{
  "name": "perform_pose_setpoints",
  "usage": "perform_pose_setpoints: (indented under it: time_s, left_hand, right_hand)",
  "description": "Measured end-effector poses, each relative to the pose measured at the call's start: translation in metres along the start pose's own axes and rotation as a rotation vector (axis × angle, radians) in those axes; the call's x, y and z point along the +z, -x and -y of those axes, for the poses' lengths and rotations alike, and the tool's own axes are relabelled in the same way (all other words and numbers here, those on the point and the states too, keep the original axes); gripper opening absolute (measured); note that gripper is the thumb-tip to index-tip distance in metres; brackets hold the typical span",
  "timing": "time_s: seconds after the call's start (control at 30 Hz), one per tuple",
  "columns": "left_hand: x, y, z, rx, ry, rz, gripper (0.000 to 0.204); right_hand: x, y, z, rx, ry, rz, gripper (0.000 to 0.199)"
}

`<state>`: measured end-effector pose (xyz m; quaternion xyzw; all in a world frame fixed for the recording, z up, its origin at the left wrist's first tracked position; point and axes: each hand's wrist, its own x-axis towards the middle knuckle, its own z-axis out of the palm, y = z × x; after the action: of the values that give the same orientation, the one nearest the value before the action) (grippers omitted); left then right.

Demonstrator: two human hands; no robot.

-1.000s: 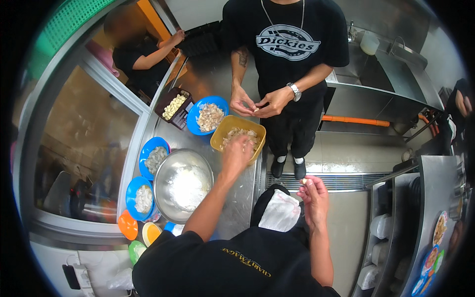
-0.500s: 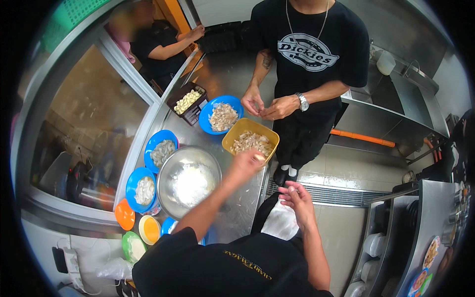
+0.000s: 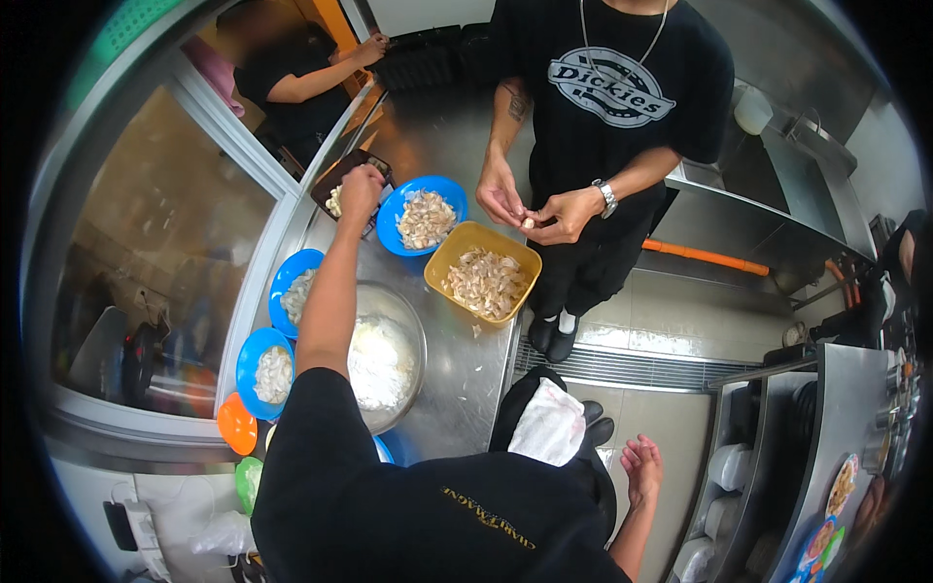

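Observation:
My left hand [image 3: 361, 190] is stretched far forward over a dark box [image 3: 381, 171] holding peeled garlic cloves [image 3: 334, 202]. Its fingers point down and are mostly hidden, so what they hold does not show. Just right of that box, a blue bowl [image 3: 389, 231] contains unpeeled garlic cloves [image 3: 428, 220]. Nearer to me is a yellow tub [image 3: 439, 290] of garlic cloves and papery skins [image 3: 484, 282]. My right hand [image 3: 642, 470] hangs off to the right, away from the table, with loosely bent fingers apart and nothing visible in them.
A co-worker's hands [image 3: 537, 216] pinch a garlic clove beyond the tub. Under my left arm stands a steel bowl [image 3: 416, 340] of white powder. Two blue bowls of pale pieces, an orange bowl [image 3: 236, 425] and a green bowl [image 3: 245, 486] line the left. Shelving [image 3: 724, 466] stands right.
My left hand, which held a pale clove over the yellow tub, has moved forward and left to the dark box. My right hand has dropped lower and further right.

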<state>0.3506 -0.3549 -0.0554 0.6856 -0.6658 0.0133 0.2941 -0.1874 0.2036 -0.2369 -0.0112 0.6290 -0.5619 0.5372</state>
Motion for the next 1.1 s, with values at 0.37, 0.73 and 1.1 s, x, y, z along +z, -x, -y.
perform_pose_setpoints:
  time_s: [0.37, 0.73, 1.1]
  left_hand:
    - [0.082, 0.04, -0.004, -0.078, -0.53, 0.548, 0.033]
    - [0.106, 0.022, 0.034, -0.024, -0.637, 0.789, 0.043]
    - [0.099, 0.044, 0.054, 0.011, -0.476, 0.625, 0.036]
  right_hand:
    - [0.027, 0.009, 0.015, -0.033, 0.071, 0.056, 0.035]
    - [0.041, -0.009, 0.004, -0.05, 0.096, 0.109, 0.034]
    - [0.042, -0.01, 0.009, -0.08, 0.109, 0.128, 0.032]
